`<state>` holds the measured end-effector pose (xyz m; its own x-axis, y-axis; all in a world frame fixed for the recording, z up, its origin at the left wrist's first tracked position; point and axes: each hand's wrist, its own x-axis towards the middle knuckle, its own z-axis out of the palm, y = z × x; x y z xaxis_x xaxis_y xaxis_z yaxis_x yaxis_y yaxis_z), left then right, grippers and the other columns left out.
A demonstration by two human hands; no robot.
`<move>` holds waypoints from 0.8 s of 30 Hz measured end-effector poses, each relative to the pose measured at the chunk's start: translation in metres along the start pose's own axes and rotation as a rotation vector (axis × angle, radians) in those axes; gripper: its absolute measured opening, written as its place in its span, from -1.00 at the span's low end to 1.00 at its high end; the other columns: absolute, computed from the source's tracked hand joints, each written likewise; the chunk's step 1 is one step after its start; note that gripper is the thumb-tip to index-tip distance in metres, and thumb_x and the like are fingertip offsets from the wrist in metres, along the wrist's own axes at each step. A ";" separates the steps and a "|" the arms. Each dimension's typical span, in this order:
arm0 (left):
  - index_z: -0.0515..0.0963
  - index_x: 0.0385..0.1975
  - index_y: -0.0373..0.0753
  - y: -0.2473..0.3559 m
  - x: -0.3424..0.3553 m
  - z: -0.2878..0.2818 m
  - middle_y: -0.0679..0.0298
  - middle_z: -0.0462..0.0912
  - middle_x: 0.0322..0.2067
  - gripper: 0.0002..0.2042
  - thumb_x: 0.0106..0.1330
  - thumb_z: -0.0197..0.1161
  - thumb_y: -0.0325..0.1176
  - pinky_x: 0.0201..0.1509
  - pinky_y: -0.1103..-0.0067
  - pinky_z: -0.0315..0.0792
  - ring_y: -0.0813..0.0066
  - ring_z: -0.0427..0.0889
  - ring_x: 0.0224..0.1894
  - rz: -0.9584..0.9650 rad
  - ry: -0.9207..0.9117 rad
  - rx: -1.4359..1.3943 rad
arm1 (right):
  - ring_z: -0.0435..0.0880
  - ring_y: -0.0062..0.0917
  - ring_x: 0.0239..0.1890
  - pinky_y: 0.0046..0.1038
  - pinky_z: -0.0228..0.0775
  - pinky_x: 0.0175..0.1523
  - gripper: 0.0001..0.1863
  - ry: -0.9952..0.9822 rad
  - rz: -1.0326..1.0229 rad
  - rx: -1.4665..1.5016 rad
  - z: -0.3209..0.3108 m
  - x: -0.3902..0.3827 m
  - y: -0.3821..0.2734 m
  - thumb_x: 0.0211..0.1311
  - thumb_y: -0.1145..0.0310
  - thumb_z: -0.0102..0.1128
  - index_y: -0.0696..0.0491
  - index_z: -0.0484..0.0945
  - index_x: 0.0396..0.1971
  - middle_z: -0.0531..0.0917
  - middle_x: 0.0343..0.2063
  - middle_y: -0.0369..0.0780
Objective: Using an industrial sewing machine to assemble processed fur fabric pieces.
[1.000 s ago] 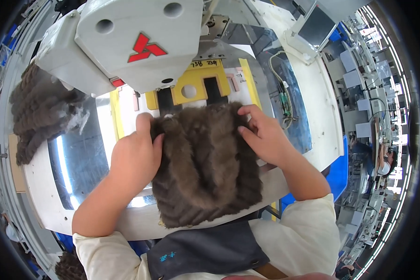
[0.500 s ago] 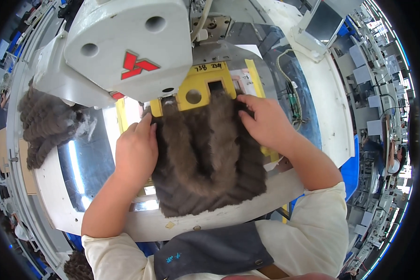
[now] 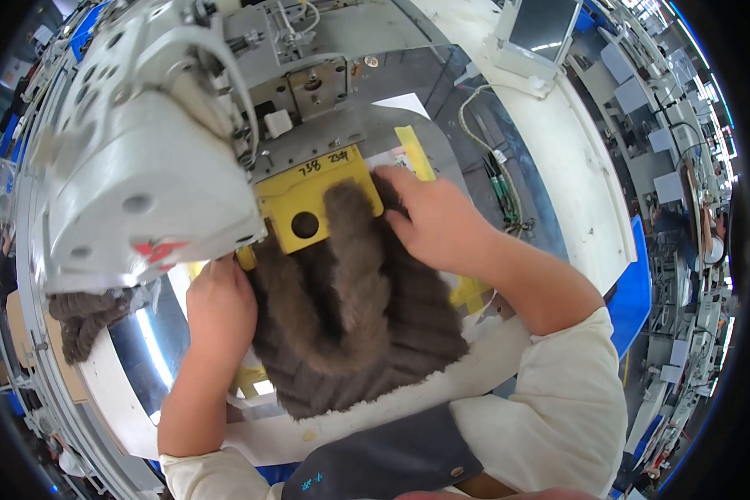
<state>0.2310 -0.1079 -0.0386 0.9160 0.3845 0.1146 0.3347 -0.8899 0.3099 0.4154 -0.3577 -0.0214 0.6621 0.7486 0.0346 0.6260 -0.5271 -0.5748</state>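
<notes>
We are seating the brown fleece piece (image 3: 354, 317) under the yellow clamp plate (image 3: 312, 204) of the sewing machine (image 3: 142, 183). Our left hand (image 3: 221, 308) presses its left edge flat, grip loose; our right hand (image 3: 437, 221) pins its top right corner, fingers spread, grasping nothing. It lies on the counter (image 3: 558, 167), long axis running from us toward the machine. Next, we judge, calls for squaring it.

Fabric: brown ribbed furry fabric piece (image 3: 354, 325), one shade throughout.
Plate: yellow flat plastic template plate (image 3: 308, 196), beside the fabric's top edge.
Machine: white sewing machine head (image 3: 133, 183) with a red mark.
Desk: white desk (image 3: 558, 158).
Sleeves: cream.
</notes>
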 end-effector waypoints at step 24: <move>0.58 -0.20 -0.38 -0.014 -0.005 0.007 -0.09 0.62 -0.41 -0.89 0.37 0.14 -0.57 -0.25 0.10 0.49 -0.16 0.62 -0.34 0.175 0.052 0.102 | 0.69 0.01 -0.25 -0.07 0.55 -0.11 -0.57 -0.054 -0.043 -0.086 0.003 -0.003 0.001 0.28 0.48 0.18 0.27 0.55 0.15 0.70 -0.30 0.04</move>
<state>0.2235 -0.0985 -0.0504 0.9504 0.2319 0.2073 0.1949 -0.9634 0.1842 0.4127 -0.3592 -0.0247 0.6120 0.7908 0.0123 0.6881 -0.5247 -0.5011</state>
